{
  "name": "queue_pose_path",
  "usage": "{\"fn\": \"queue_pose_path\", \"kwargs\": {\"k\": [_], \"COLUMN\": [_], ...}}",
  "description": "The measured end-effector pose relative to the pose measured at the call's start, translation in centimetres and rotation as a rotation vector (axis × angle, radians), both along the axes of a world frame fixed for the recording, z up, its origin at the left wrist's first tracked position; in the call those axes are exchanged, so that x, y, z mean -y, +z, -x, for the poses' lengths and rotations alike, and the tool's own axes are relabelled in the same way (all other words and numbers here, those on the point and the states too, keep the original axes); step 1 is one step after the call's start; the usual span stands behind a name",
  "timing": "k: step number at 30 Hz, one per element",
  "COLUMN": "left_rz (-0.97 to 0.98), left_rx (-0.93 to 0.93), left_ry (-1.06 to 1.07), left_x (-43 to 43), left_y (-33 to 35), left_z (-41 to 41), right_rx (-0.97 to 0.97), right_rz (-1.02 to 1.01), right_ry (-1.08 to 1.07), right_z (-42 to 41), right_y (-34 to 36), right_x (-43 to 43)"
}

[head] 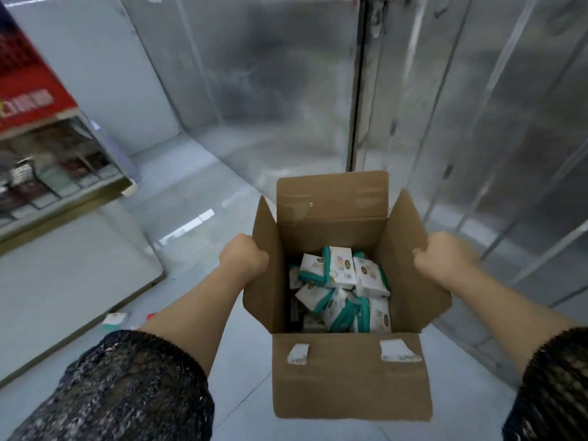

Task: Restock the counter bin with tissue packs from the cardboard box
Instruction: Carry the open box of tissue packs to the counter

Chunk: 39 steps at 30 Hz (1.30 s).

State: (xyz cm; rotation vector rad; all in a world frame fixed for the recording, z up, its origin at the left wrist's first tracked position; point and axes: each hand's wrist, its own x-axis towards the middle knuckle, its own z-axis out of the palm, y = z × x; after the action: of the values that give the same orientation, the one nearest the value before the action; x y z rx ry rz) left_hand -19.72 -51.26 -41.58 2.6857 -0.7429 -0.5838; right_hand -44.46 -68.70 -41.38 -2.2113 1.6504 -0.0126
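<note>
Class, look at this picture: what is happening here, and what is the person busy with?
A person holds an open cardboard box by its side flaps, the left hand closed on the left flap and the right hand on the right one. Inside lie loose tissue packs, white with teal edges. Another pack lies on the floor to the left. No pack has been lifted out at this moment.

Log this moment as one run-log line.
phase: carrying box | left hand: grip on left flap | right hand: grip on right flap | box: open | packs: loose inside
</note>
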Motion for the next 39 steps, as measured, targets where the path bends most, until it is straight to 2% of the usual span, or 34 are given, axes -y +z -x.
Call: {"fn": "queue_pose_path", "kwargs": {"k": [6,12,18,29,34,39], "left_rz": [0.009,-0.015,-0.015,-0.033,-0.047,-0.061], "left_rx": [-0.010,0.008,0.000,-0.046,-0.022,-0.019], "left_ry": [0.179,0.361,0.574,0.974,1.117,1.194], "left_x": [-10.3,-20.0,-26.9,-35.4,-40.0,-45.9], "left_y": [3.2,4.6,4.5,2.2,1.7,1.6], "left_z": [-6.0,-10.4,-13.8,-15.6,-14.5,-13.5], "right_rx": [0.071,-0.010,-0.005,-0.029,-0.016,0.002], "right_rz": [-0.018,-0.001,-0.011,-0.039,-0.059,-0.056], "right_ry": [0.160,0.379,0.558,0.994,1.156,1.227], "right_z": [-9.4,-18.8,-27.1,-41.2,-44.5,-46.0], "right_y": [1.4,2.2,1.6,1.3,1.5,1.4], "right_x": [-5.3,-11.0,-15.6,-21.8,-26.6,-33.1]}}
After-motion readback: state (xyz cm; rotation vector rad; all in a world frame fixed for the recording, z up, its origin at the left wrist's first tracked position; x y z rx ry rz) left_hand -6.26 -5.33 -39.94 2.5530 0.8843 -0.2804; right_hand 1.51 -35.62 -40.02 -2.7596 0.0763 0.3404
